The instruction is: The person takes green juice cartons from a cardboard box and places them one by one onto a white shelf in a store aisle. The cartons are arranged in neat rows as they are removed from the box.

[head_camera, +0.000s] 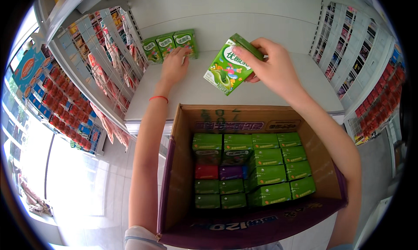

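In the head view, my right hand [272,65] grips a green drink carton [225,70] above the white shelf [196,86]. The carton is tilted, its printed front towards me, with my thumb across that face. Three matching green cartons [165,44] stand side by side at the shelf's back left. My left hand [176,64] reaches to their fronts, fingers somewhat apart and touching or nearly touching the right two. Below, an open cardboard box [176,171] holds several green cartons [269,175] in rows. Lower in its left part sit a red carton [206,171] and a purple carton [231,172].
A wire rack [107,51] of packaged goods flanks the shelf on the left, another rack [346,47] on the right. Red packets hang on a blue display [62,103] at far left. The box's near flap [261,224] is dark purple. Pale tiled floor [111,184] lies below.
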The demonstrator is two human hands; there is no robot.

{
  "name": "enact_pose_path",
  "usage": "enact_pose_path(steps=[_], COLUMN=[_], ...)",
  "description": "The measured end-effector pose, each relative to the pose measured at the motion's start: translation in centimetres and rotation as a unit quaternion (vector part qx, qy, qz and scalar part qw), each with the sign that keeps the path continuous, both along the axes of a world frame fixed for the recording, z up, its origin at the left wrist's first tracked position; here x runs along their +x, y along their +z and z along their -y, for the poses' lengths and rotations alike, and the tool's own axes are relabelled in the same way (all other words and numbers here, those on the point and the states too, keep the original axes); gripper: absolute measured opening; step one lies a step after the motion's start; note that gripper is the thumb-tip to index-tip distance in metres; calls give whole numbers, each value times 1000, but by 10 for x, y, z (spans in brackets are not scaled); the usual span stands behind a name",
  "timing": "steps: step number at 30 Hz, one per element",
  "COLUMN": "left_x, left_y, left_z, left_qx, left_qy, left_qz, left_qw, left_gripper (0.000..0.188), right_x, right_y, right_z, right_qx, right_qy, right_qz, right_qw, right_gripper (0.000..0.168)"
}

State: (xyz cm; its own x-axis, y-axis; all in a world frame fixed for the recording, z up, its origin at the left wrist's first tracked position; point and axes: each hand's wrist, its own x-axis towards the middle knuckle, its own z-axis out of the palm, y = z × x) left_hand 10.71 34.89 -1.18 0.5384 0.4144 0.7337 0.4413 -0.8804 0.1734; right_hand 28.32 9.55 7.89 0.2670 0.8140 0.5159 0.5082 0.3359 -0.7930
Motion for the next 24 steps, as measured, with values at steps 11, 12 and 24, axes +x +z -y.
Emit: enact_pose_path(steps=[11, 12, 24], left_x=[-1, 0, 9], left_y=[3, 4, 22], left_z=[2, 3, 28], left_qx=[30, 31, 154], left_qy=[-19, -23, -13], left_qz=[-1, 0, -33], left_qw=[999, 999, 987], left_gripper=[17, 17, 39], right_x=[7, 9, -10], right_y=[-14, -16, -45], right_z=[-6, -7, -6], right_qx=[-106, -122, -212], right_qy=[-64, -46, 167], right_qz=[180, 136, 51], right_qw=[976, 982, 962], right_gripper=[38, 38, 69])
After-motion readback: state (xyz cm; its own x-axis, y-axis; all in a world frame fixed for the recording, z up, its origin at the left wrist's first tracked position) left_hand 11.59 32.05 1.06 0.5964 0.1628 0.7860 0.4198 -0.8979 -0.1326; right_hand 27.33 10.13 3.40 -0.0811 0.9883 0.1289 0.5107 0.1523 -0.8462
